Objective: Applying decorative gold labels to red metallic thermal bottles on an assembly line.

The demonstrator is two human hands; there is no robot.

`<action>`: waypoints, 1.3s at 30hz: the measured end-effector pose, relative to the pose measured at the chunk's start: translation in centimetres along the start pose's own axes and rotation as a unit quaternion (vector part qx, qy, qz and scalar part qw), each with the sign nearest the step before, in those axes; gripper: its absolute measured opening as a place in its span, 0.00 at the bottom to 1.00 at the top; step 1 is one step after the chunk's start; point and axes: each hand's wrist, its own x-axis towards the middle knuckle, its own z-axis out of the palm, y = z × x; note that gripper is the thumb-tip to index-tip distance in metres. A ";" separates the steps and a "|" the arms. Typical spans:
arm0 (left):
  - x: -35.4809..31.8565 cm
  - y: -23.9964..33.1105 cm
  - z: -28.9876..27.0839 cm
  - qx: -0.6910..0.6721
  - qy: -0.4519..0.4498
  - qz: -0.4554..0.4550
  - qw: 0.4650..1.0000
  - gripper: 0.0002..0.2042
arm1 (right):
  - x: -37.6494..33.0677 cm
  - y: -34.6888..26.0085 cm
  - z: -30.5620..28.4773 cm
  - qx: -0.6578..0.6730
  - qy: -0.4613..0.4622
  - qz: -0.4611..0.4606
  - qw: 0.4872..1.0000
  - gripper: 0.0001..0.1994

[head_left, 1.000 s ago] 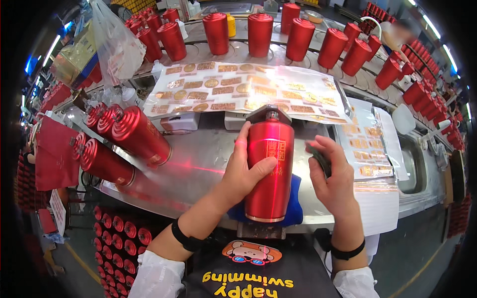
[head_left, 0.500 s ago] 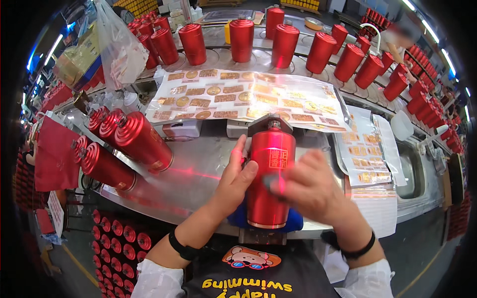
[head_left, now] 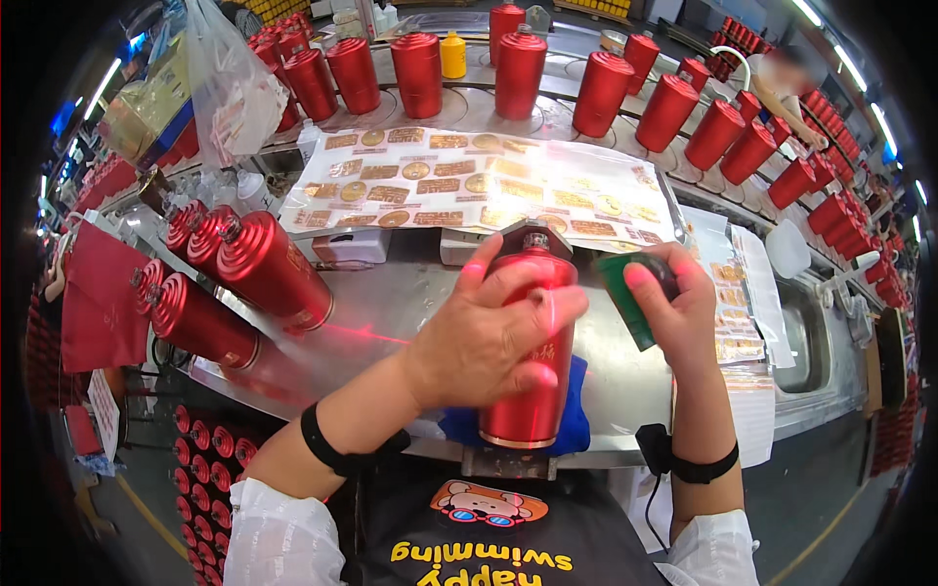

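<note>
The left hand (head_left: 489, 337) is wrapping its spread fingers around a glossy red ribbed metal bottle (head_left: 531, 352) standing on a blue cloth (head_left: 576, 425) on the steel surface (head_left: 391, 313). Just right of the bottle, the right hand (head_left: 674, 308) is pinching a dark green block (head_left: 625, 298).

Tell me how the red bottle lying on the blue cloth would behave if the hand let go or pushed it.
The red bottle is round and lies on its side, so it would probably roll sideways; the blue cloth may slow it. Its glossy finish looks slippery. The left hand spread over it suggests it needs steadying, while the right hand holds a green tool.
</note>
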 end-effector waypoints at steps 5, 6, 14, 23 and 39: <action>-3.7 4.0 0.1 -0.020 -0.010 0.003 1.000 0.30 | 1.0 -2.5 2.4 -0.059 -0.072 -0.164 0.982 0.06; -4.7 4.9 0.1 -0.068 0.017 -0.050 0.996 0.30 | 1.1 -3.5 2.9 -0.157 -0.062 -0.263 0.950 0.08; -8.5 7.1 2.3 -0.034 0.071 -0.239 0.968 0.46 | 1.2 -6.7 3.5 -0.025 -0.322 -0.104 0.941 0.13; -8.9 6.5 2.9 -0.073 0.077 -0.237 0.966 0.47 | -2.6 -5.4 2.4 0.019 -0.315 -0.277 0.908 0.12; 2.2 -4.2 3.8 -0.713 0.114 -0.423 0.548 0.21 | -3.0 -7.2 5.6 -0.129 -0.174 -0.464 0.859 0.17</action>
